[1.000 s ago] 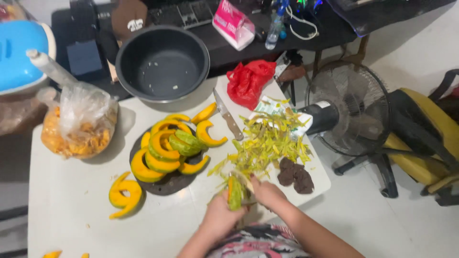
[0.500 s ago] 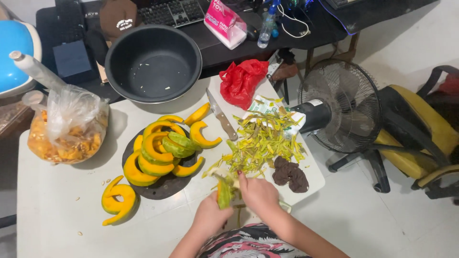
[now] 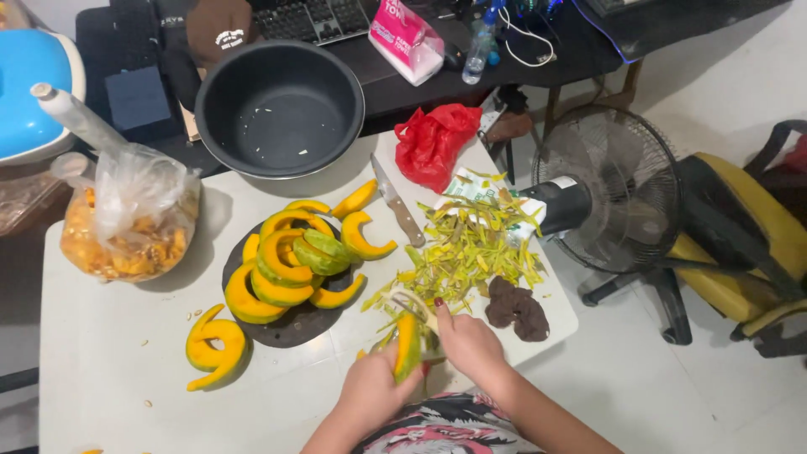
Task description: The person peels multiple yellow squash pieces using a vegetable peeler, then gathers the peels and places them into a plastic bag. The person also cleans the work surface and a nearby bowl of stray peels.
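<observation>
My left hand point(image 3: 372, 388) grips a curved squash slice point(image 3: 408, 345) with orange flesh and green skin, held upright at the table's near edge. My right hand point(image 3: 465, 340) is closed on a peeling tool whose pale blade point(image 3: 411, 304) lies against the top of the slice. Just beyond lies a heap of green and yellow peelings point(image 3: 469, 242). More squash slices point(image 3: 290, 261) are stacked on a dark round board point(image 3: 296, 324). Two peeled slices point(image 3: 214, 346) rest on the white table point(image 3: 118, 353) to the left.
A knife point(image 3: 397, 202) lies past the board. A large dark pot point(image 3: 280, 109), a red plastic bag point(image 3: 433, 143), a clear bag of orange scraps point(image 3: 130, 223), and a dark brown lump point(image 3: 519, 307) are on or behind the table. A floor fan point(image 3: 609, 189) stands right.
The peeling hand has shifted slightly along the slice, and the slice is turned so its orange flesh shows. The camera view drifted a little; nothing else on the table moved.
</observation>
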